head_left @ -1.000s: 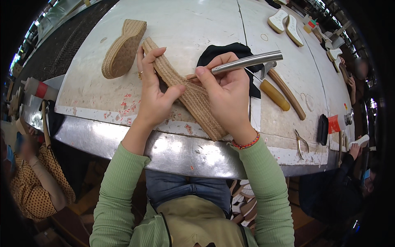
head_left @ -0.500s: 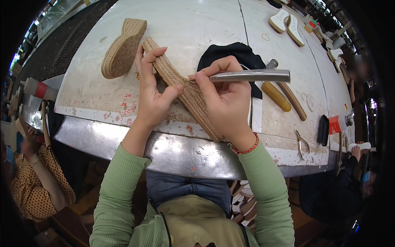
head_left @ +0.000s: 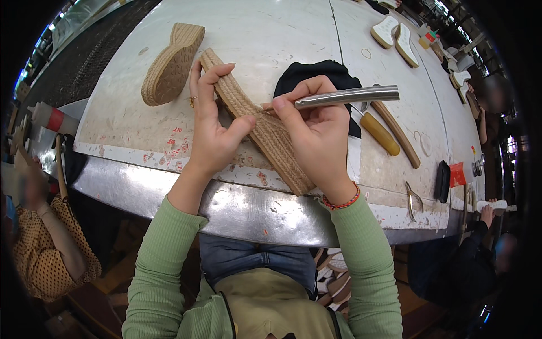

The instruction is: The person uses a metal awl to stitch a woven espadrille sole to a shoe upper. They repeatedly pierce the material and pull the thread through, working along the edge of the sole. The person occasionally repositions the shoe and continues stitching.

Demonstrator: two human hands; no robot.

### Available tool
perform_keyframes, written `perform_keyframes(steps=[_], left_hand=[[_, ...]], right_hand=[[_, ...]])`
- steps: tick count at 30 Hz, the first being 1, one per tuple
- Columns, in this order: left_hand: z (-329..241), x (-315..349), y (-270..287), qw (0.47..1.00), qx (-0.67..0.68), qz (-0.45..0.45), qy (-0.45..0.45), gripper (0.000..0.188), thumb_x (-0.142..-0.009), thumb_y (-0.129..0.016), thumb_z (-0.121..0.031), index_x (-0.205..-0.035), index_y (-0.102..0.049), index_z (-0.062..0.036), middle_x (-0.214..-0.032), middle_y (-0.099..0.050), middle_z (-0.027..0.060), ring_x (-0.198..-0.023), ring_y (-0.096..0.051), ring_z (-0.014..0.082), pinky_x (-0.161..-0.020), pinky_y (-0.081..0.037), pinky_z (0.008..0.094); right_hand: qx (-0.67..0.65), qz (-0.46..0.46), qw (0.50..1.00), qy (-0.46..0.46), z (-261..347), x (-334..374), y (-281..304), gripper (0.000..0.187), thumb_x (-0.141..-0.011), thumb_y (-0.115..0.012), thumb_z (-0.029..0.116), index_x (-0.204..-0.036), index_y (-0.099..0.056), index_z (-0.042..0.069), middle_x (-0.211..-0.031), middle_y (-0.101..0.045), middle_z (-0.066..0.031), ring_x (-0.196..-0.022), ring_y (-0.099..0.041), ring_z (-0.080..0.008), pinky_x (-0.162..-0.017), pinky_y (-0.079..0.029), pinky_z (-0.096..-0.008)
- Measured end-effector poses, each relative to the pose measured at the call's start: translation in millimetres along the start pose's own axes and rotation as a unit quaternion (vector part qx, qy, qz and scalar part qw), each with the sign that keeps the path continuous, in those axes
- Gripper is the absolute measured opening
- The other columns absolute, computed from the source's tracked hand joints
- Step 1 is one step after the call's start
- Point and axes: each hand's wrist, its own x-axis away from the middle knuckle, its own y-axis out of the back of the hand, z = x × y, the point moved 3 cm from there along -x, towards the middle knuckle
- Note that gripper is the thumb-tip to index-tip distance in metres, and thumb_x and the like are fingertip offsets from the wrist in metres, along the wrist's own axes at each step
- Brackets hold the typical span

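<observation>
The left hand (head_left: 217,133) is clamped on a braided wedge sole (head_left: 268,138): its fingers bend over the upper part, and its thumb presses the woven side. This sole lies slantwise before the person, above the near part of the white worktable (head_left: 237,22), one end toward eleven o'clock and the other toward five o'clock. The right hand (head_left: 319,133) has its thumb and fingers closed on a metal tool (head_left: 350,97), whose round handle points to three o'clock; if its tip touches the braid, I cannot tell.

Seen from the held sole, a second wedge sole (head_left: 172,65) lies at ten o'clock, and a black cloth (head_left: 305,70) at one o'clock, partly behind the right hand. At three o'clock are a yellow-handled awl (head_left: 379,134) and, just beside it, a wooden-handled hammer (head_left: 398,135). Small nippers (head_left: 413,201) lie at four o'clock.
</observation>
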Motion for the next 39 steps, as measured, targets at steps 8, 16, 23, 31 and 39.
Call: perform_keyframes(steps=[8,16,23,31,39], left_hand=[[-0.5,0.2,-0.9,1.0,0.01,0.004,0.005,0.069,-0.069,-0.066,-0.013,-0.134,-0.041,-0.0088,-0.147,-0.022,0.0258,-0.146,-0.005,0.0353,-0.114,-0.017,0.0467],[-0.6,-0.4,-0.7,1.0,-0.008,-0.001,-0.008,0.068,-0.07,-0.065,-0.013,-0.133,-0.041,-0.0073,-0.145,-0.024,0.0242,-0.146,-0.003,0.0349,-0.114,-0.018,0.0474],[-2.0,-0.9,-1.2,1.0,-0.002,0.001,-0.013,0.067,-0.07,-0.065,-0.011,-0.132,-0.041,-0.0072,-0.144,-0.025,0.0239,-0.146,-0.003,0.0349,-0.114,-0.019,0.047],[-0.7,-1.0,-0.9,1.0,0.003,-0.001,-0.014,0.068,-0.069,-0.066,-0.011,-0.132,-0.041,-0.0072,-0.145,-0.024,0.0234,-0.146,-0.005,0.0346,-0.114,-0.021,0.0465],[-3.7,-1.7,-0.6,1.0,-0.011,-0.002,-0.017,0.068,-0.068,-0.066,-0.011,-0.132,-0.042,-0.007,-0.144,-0.026,0.0245,-0.146,-0.006,0.0352,-0.113,-0.021,0.0467]], right_hand=[[0.018,0.017,1.0,0.006,-2.1,0.6,-2.2,0.014,-0.086,-0.066,0.001,-0.088,-0.052,0.0,-0.075,-0.056,-0.0014,-0.069,-0.054,-0.0033,-0.06,-0.045,-0.0185],[-0.072,0.044,0.976,-0.199,-11.5,-18.9,6.2,0.026,-0.088,-0.068,0.005,-0.104,-0.048,0.002,-0.087,-0.064,-0.0098,-0.076,-0.067,-0.0162,-0.071,-0.057,-0.0269],[-0.13,0.035,0.959,-0.248,-15.5,-19.6,8.7,0.027,-0.089,-0.067,0.004,-0.106,-0.047,0.001,-0.088,-0.063,-0.0111,-0.079,-0.068,-0.0186,-0.072,-0.059,-0.0294],[-0.112,0.046,0.963,-0.241,-16.3,-20.4,9.2,0.024,-0.09,-0.064,0.004,-0.105,-0.047,0.001,-0.088,-0.063,-0.0103,-0.079,-0.068,-0.0177,-0.072,-0.059,-0.0294],[0.078,0.054,0.995,0.002,-2.8,-4.4,-2.9,0.019,-0.092,-0.063,0.004,-0.1,-0.046,0.002,-0.087,-0.057,-0.0044,-0.081,-0.061,-0.01,-0.075,-0.052,-0.0239]])
